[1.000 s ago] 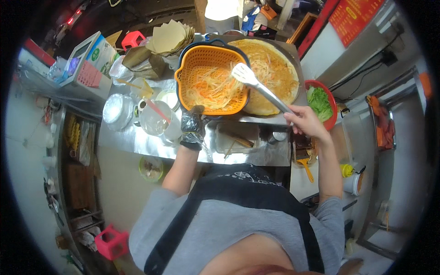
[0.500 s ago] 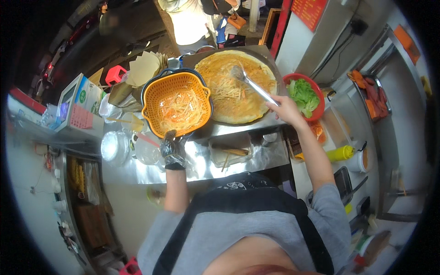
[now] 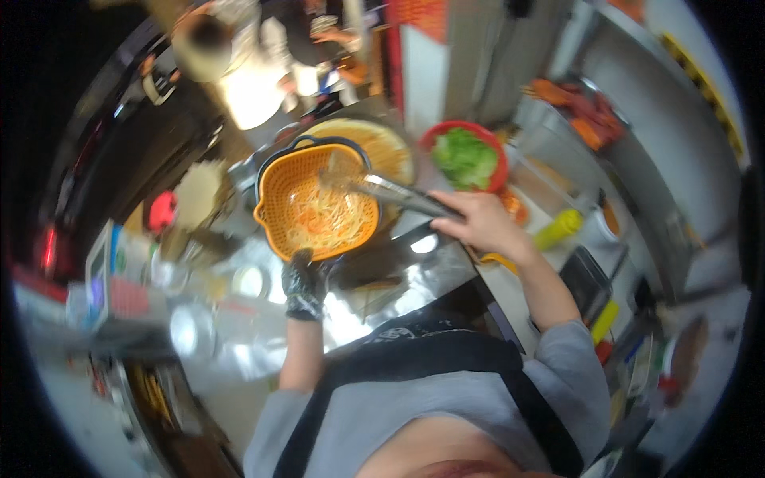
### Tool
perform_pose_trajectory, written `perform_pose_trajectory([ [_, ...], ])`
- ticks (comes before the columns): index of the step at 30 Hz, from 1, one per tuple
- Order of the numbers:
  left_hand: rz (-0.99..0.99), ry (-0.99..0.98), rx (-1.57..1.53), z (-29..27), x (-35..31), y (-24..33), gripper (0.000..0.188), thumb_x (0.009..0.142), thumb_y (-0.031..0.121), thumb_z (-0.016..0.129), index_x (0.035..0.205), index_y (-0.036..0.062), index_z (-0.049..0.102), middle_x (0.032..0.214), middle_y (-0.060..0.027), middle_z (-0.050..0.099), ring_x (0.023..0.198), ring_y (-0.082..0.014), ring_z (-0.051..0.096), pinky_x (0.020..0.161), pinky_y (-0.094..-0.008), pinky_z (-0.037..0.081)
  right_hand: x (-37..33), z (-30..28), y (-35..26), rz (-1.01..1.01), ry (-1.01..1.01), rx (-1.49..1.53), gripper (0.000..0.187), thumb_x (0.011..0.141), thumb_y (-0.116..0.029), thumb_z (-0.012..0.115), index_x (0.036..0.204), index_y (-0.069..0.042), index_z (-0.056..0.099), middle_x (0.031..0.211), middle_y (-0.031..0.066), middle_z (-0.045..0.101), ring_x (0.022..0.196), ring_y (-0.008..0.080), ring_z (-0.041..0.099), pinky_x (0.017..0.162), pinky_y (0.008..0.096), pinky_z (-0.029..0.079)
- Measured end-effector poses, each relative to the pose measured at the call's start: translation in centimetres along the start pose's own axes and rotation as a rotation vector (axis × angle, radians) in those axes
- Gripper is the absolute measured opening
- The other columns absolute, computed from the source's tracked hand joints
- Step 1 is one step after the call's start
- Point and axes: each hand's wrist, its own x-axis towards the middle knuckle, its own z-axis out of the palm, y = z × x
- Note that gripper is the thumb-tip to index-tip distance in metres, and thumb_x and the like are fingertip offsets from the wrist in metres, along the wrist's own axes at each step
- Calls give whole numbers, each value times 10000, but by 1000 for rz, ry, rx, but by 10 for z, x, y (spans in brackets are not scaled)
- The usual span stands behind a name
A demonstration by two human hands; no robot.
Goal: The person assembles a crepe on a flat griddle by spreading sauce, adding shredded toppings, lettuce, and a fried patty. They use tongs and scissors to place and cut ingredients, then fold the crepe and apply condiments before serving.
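My left hand (image 3: 304, 285), in a dark glove with a clear plastic one over it, grips the near rim of an orange slotted basket (image 3: 275, 179) nested in a dark outer bowl. Pale shreds with orange bits (image 3: 328, 219) lie in the basket. In my bare right hand (image 3: 482, 221) is a pair of metal tongs (image 3: 402, 195), its blurred tips over the far right part of the basket. I cannot tell whether the tips hold anything. Beyond the basket, and partly hidden by it, a large round pancake (image 3: 390, 147) lies on the griddle.
To the right are a red bowl of lettuce (image 3: 464, 158), a yellow squeeze bottle (image 3: 558, 229) and a tray of reddish-orange pieces (image 3: 586, 115). Brown paper sheets (image 3: 199, 191) and a clear round container (image 3: 191, 331) stand left. People (image 3: 247, 88) are beyond the counter.
The tongs have moved left from the shreds on the pancake to over the basket. The basket now covers more of the pancake. My view has turned, and the picture is blurred.
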Motion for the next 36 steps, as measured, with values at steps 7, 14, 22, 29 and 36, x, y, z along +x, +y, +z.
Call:
perform_pose_trajectory([
  [7, -574, -304, 92, 131, 33, -39, 448, 847, 43, 496, 1262, -82, 382, 1194, -229, 528, 1049, -359, 559, 925, -475, 487, -74, -91, 13, 339, 63, -359, 542, 804, -359, 641, 1282, -145, 502, 839, 82, 573, 672, 253, 610, 588, 364, 503],
  [14, -848, -836, 210, 306, 53, -191, 391, 868, 60, 492, 1230, -67, 418, 1199, -222, 536, 1055, -333, 573, 927, -424, 495, -179, -167, 26, 611, 770, -349, 507, 805, -147, 675, 1283, -83, 518, 902, 73, 625, 643, 123, 563, 587, 256, 465],
  [22, -1103, -669, 257, 472, 14, -409, 238, 873, 52, 481, 1100, -18, 497, 1021, -195, 607, 922, -319, 622, 791, -436, 540, -257, -186, 70, 927, 1189, 524, 212, 937, -158, 498, 1084, -12, 544, 786, 29, 548, 499, 60, 467, 398, 193, 353],
  [29, -880, -976, 778, 479, 26, -427, 216, 883, 208, 582, 1003, 30, 602, 898, -114, 633, 814, -241, 612, 719, -383, 526, -300, -170, 111, 833, 1273, 827, 204, 943, -164, 483, 1078, -15, 519, 839, 69, 562, 499, 78, 473, 387, 194, 347],
  [36, 602, -1203, 1753, 516, 157, -399, 327, 828, 155, 548, 1137, 60, 595, 1071, -178, 626, 971, -275, 614, 843, -347, 484, -310, -161, 143, 649, 1207, 991, 212, 922, -158, 513, 1068, -4, 513, 873, 97, 567, 511, 105, 486, 405, 222, 371],
])
